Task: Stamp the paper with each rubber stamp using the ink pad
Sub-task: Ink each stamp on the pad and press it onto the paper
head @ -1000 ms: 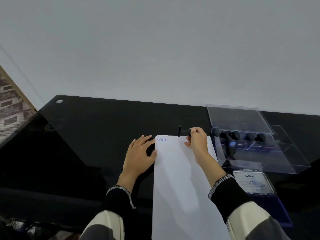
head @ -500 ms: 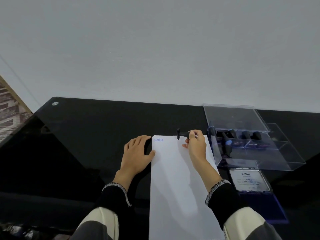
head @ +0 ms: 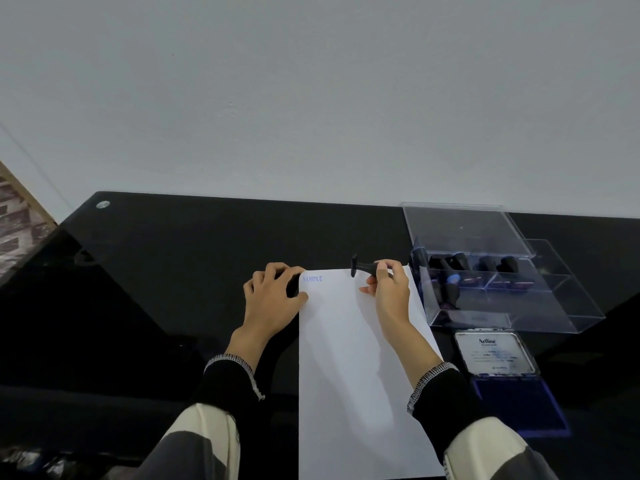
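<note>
A white sheet of paper lies lengthwise on the black table, with a blue "SAMPLE" print in its far left corner. My right hand holds a black rubber stamp by its handle above the paper's far edge, the stamp face turned left. My left hand rests at the paper's far left corner, thumb on the edge, fingers curled over something dark that I cannot make out. An open blue ink pad lies right of the paper, its labelled lid folded back.
A clear plastic box with its lid raised stands at the right and holds several black stamps. The glossy black table meets a white wall behind. The table's left edge drops off near a patterned surface.
My right hand has stayed at the paper's far edge with the stamp, shifting only slightly. The left hand's fingers have curled in more. The camera has shifted a little.
</note>
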The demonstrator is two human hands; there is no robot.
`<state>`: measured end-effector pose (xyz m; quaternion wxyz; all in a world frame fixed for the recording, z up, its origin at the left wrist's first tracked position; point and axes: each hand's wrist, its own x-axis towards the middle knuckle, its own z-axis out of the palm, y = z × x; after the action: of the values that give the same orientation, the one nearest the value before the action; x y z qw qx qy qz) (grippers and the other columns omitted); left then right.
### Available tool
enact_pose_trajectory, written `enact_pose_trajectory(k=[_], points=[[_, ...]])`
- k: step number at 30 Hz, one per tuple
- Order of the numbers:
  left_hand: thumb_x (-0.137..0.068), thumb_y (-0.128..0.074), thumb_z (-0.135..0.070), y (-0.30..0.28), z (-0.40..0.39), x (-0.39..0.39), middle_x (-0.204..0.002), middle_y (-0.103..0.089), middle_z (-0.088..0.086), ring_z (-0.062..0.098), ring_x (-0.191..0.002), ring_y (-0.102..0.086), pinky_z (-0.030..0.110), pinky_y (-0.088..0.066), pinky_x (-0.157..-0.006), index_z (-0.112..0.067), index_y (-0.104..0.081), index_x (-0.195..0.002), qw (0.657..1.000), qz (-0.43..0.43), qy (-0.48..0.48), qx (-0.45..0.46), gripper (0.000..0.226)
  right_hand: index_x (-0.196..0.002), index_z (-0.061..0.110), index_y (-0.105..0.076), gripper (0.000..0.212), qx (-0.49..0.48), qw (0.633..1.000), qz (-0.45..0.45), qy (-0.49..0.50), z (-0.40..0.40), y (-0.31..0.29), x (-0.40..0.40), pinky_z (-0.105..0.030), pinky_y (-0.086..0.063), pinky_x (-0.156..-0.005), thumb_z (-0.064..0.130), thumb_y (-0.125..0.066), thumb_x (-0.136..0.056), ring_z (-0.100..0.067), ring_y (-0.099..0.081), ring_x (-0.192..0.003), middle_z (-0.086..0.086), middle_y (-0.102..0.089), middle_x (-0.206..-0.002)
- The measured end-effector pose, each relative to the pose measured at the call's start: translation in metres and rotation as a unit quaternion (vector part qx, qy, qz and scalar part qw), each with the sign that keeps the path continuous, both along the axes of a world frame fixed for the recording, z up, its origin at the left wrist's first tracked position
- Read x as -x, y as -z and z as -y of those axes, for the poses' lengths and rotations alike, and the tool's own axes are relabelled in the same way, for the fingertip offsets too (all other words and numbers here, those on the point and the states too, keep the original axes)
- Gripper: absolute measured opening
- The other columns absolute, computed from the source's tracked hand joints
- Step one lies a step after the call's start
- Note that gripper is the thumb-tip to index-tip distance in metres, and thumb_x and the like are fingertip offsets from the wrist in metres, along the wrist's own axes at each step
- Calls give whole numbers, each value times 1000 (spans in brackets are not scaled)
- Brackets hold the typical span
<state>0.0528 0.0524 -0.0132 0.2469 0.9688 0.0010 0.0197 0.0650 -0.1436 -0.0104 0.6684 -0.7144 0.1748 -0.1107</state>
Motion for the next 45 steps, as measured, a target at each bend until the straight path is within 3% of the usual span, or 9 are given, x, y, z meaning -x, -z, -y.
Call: enact_pose_trajectory(k=[10, 14, 20, 26, 28, 31, 35, 40, 45], points=[[-90, -55, -24, 2, 16, 25, -148, -35, -3, 22, -137, -22, 41, -14, -116, -22, -35, -146, 997, 33, -65, 37, 59, -111, 16, -50, 13, 13, 997, 39, -59, 2, -14, 23, -16, -53, -64, 14, -41, -102, -10, -57, -75, -7, -56, -94], [-92, -54, -16, -2, 38, 42, -136, -48, -3, 18, -129, -33, 35, -27, -109, -21, -52, -129, 989, 112, -72, 67, 37, -107, 18, -54, 14, 29, 994, 74, -73, 12, -27, 43, -21, -56, -69, 14, -42, -101, -10, -58, -77, -7, -59, -93], [-94, -54, -12, -5, 95, 73, -125, -58, -4, 16, -119, -47, 26, -32, -102, -23, -64, -113, 984, 148, 12, 93, 24, -105, 23, -55, 11, 84, 987, 102, -93, 56, -54, 79, -23, -52, -66, 20, -45, -101, -12, -59, -78, -5, -61, -90], [-95, -54, -18, 0, 151, 104, -126, -59, -5, 15, -120, -48, 28, -32, -107, -21, -65, -115, 979, 141, 127, 71, 23, -95, 18, -57, 12, 202, 970, 112, -78, 132, -65, 131, -12, -39, -54, 25, -48, -99, -1, -46, -56, 2, -53, -69], [-96, -53, -26, 4, 161, 110, -131, -57, -4, 16, -125, -45, 28, -27, -110, -21, -63, -121, 976, 126, 169, 53, 28, -96, 20, -54, 10, 267, 956, 77, -95, 156, -61, 147, -13, -40, -56, 26, -48, -99, -3, -51, -60, 1, -56, -72], [-97, -50, -39, 12, 167, 116, -144, -46, -5, 16, -135, -36, 30, -20, -114, -23, -53, -134, 974, 94, 204, 17, 41, -96, 19, -53, 13, 361, 925, 26, -118, 186, -52, 165, -31, -45, -66, 29, -47, -99, -14, -57, -71, -2, -60, -77], [-97, -48, -44, 17, 164, 118, -148, -42, -6, 15, -138, -32, 29, -15, -116, -25, -48, -138, 973, 92, 210, 0, 45, -91, 20, -49, 13, 458, 876, 22, -148, 200, -49, 177, -38, -46, -67, 29, -44, -99, -19, -54, -73, 0, -57, -78], [-96, -44, -47, 17, 165, 119, -148, -42, -5, 15, -139, -32, 31, -13, -117, -26, -49, -138, 974, 85, 209, 7, 47, -92, 17, -47, 13, 537, 824, 13, -181, 192, -51, 176, -32, -36, -63, 27, -44, -99, -20, -47, -76, 0, -52, -80], [-98, -45, -44, 17, 165, 119, -149, -39, -7, 13, -140, -28, 30, -9, -118, -27, -46, -140, 975, 80, 207, 15, 45, -94, 15, -48, 14, 564, 804, 11, -188, 190, -51, 177, -30, -33, -63, 27, -43, -99, -17, -43, -75, 1, -51, -80]])
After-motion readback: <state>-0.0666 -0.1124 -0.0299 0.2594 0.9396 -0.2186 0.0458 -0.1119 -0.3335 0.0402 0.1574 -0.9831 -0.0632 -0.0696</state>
